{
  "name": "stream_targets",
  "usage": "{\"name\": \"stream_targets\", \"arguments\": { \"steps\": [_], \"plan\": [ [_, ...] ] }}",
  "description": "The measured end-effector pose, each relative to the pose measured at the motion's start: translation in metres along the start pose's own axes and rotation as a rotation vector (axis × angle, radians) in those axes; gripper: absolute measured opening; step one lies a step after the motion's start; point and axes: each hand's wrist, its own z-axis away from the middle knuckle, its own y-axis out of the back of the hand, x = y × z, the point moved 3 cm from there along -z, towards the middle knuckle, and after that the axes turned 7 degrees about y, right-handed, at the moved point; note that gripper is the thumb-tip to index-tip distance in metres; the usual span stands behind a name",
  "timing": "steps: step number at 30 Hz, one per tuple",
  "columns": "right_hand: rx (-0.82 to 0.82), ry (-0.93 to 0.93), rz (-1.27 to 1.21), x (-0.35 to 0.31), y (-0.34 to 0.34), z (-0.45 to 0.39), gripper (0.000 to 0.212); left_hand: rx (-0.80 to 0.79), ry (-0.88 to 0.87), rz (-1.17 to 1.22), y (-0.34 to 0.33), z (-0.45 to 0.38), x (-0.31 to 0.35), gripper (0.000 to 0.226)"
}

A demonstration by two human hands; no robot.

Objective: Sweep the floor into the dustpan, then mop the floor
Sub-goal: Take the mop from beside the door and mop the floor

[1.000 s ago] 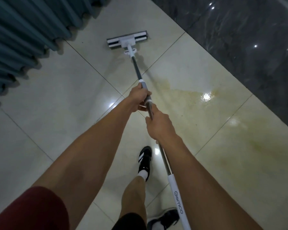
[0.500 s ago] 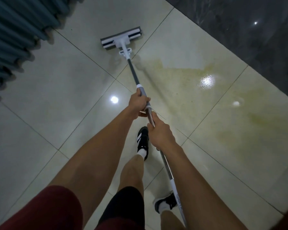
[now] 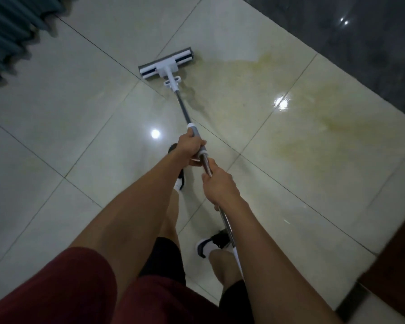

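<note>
Mop head (image 3: 166, 64) has slid rightward; left hand (image 3: 189, 146) and right hand (image 3: 220, 183) both grip its handle (image 3: 182, 107).

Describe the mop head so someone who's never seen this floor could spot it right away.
Start at the dark floor strip along the upper right, then move onto the pale tiles beside it. At the near end of the yellowish stain, the mop head lies flat. It is the only white and grey bar there, joined to the pole.

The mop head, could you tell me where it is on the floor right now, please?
In the head view the mop head lies flat on the pale tiles at upper centre, its right end touching the yellowish stain, with the teal curtain far to its left.
</note>
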Motion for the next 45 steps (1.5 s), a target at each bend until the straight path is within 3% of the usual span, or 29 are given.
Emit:
{"name": "stream_targets", "arguments": {
  "steps": [6,11,15,20,26,32,34,38,45],
  "plan": [
    [0.009,-0.016,0.028,0.052,-0.009,0.059,0.051,-0.041,0.024,0.005,-0.035,0.043,-0.06,0.052],
    [0.02,-0.014,-0.006,0.043,-0.022,0.058,0.053,0.026,-0.024,0.016,-0.026,0.039,-0.06,0.053],
    [0.04,0.0,-0.009,0.007,-0.028,0.029,0.051,0.049,-0.079,0.01,0.001,0.016,-0.032,0.047],
    [0.038,-0.015,-0.034,-0.057,-0.038,-0.016,0.055,-0.005,-0.06,0.036,0.05,-0.016,0.022,0.056],
    [0.081,0.019,-0.034,-0.138,-0.037,-0.092,0.05,-0.032,-0.098,0.002,0.109,-0.063,0.108,0.026],
    [0.086,0.03,-0.104,-0.195,-0.034,-0.148,0.04,-0.044,-0.148,-0.006,0.144,-0.093,0.168,0.026],
    [0.069,0.011,-0.191,-0.197,-0.034,-0.15,0.037,-0.058,-0.137,-0.008,0.149,-0.094,0.172,0.03],
    [-0.048,-0.022,-0.605,-0.183,-0.034,-0.128,0.037,-0.095,-0.073,-0.033,0.147,-0.087,0.16,0.026],
    [0.031,-0.063,-0.538,-0.138,-0.062,-0.077,0.04,-0.088,-0.035,-0.144,0.127,-0.049,0.106,0.023]
  ]
}}
